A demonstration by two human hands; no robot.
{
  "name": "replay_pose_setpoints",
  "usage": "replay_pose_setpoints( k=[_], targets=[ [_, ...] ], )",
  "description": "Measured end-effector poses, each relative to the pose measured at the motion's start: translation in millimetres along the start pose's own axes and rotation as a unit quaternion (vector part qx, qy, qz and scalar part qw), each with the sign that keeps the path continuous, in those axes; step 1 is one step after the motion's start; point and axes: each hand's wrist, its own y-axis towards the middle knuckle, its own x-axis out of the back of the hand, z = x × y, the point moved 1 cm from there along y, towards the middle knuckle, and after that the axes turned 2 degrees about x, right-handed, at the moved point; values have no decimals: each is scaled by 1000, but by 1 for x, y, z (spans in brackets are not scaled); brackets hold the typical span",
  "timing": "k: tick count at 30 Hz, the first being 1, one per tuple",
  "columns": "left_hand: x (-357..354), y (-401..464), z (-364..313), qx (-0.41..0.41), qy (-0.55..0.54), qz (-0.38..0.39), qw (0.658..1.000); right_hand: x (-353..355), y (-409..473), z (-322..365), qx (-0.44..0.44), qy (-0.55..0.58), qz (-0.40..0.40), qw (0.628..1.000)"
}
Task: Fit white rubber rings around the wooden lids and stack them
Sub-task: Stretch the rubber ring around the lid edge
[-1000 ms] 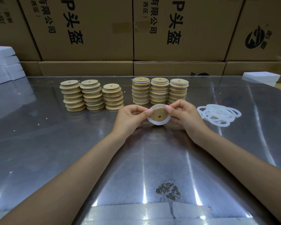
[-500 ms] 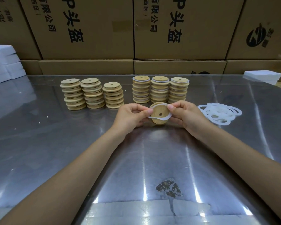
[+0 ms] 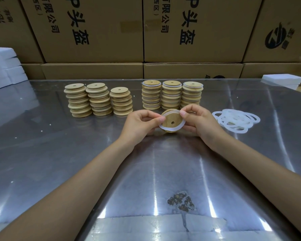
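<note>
Both hands hold one round wooden lid (image 3: 171, 119) with a centre hole, just above the metal table. A white rubber ring (image 3: 169, 129) lies stretched over its face. My left hand (image 3: 141, 122) pinches the lid and ring at the left edge. My right hand (image 3: 197, 120) pinches the ring at the lid's upper right edge. Three stacks of bare wooden lids (image 3: 96, 100) stand at the back left. Three stacks of lids with white rings (image 3: 171, 94) stand just behind my hands. A loose pile of white rings (image 3: 236, 120) lies to the right.
The shiny metal table (image 3: 76, 153) has a dark worn patch (image 3: 180, 200) near its front edge. Cardboard boxes (image 3: 189, 32) form a wall behind the table. White foam blocks (image 3: 3, 66) sit at the far left, another white block (image 3: 283, 80) at the far right.
The ring was pulled up across the lid's face half a second ago and now sits wider, reaching down round the lid's lower edge. Both hands stayed in place.
</note>
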Motion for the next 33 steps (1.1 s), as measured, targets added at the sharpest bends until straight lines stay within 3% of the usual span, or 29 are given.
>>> replay_pose_setpoints(
  k=[6,13,19,22,26,30,33],
  targets=[
    [3,3,1,14,14,14,1000,-1,1,-1,-11,-3,-16,1000],
    [7,5,1,-38,115,18,993,4,3,-3,-28,-6,17,999],
    [2,3,3,-105,240,57,963,3,4,-1,44,-87,38,994],
    [1,2,5,-136,310,37,940,-2,2,-1,79,-89,56,991],
    [-2,4,6,-114,277,6,954,-5,0,-2,90,-86,35,992],
    [-5,2,3,-58,140,34,988,-5,0,2,41,23,10,999],
    [-8,0,2,-34,73,41,996,-5,-1,6,54,10,-11,998]
  ],
)
